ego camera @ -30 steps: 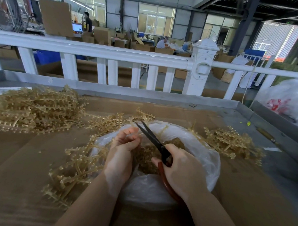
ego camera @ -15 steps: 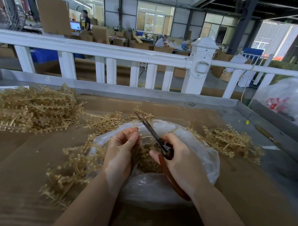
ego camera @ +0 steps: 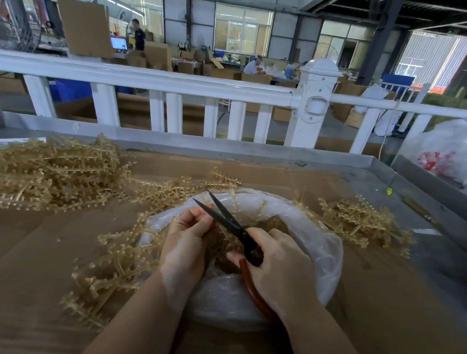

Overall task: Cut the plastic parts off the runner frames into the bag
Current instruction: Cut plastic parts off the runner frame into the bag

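In the head view, the right hand [ego camera: 279, 261] grips a pair of scissors [ego camera: 233, 227] by the red handles, and the black blades stand apart in a narrow V, with the tips pointing away from the person. The left hand [ego camera: 189, 236] has its fingers curled and pinches a runner frame [ego camera: 224, 238] just under the blades, directly above the mouth of the bag [ego camera: 323, 250]. How many parts remain on this frame I cannot tell, because the hand covers most of it.

To do this cut well, I think the frame should stay over the bag opening, so each part falls inside and not on the surface [ego camera: 36, 248]. The blades should close near the joint of the part, and the left fingers should stay behind the cutting line, since they are very close to the edge.

The clear plastic bag sits open on the brown surface and holds a heap of small tan parts [ego camera: 275, 224] in its middle. One large pile of frames [ego camera: 50, 174] lies at the far left, more frames [ego camera: 116, 260] lie beside the bag on the left, and another pile [ego camera: 359, 222] is on the right, touching the bag rim. Much seems left to cut.
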